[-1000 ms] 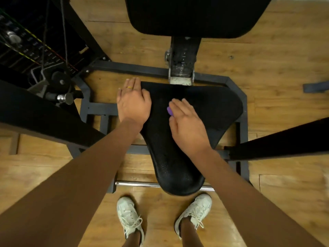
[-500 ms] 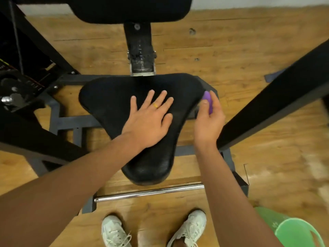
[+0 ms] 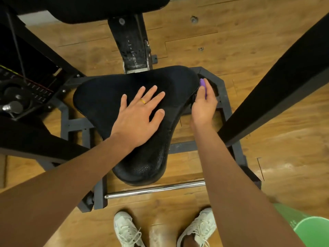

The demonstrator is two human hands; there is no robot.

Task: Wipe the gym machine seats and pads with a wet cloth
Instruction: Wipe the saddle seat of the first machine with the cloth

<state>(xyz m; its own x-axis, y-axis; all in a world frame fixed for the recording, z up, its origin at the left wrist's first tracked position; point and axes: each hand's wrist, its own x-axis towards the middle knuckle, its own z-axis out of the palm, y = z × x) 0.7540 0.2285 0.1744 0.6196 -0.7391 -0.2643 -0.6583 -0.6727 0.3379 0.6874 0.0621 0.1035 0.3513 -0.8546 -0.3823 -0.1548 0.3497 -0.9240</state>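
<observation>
Head camera, looking down: a person leans over a gym machine, the left hand [image 3: 140,111] lying flat and released on the middle of the black seat [image 3: 106,97], fingers spread, a gold ring [image 3: 143,101] on one of them. The right hand [image 3: 203,104] is at the seat's far right corner, fingers curled around a purple cloth [image 3: 203,83] and holding it against the edge of the padding; only a small strip of the cloth shows past the fingers. The seat sits on a dark metal frame [image 3: 229,104] that rests on a wooden floor [image 3: 231,41]. Behind the seat a black post [image 3: 131,45] rises toward the back pad [image 3: 89,8] at the top of the view. A thick black beam [image 3: 284,86] crosses the right side, close beside the right forearm. A chrome bar [image 3: 154,189] lies across the frame just below the seat's narrow front end. Two white shoes [image 3: 126,229] stand on the floor near the bar, and the rim of a green bucket [image 3: 315,230] shows in the lower right corner.
</observation>
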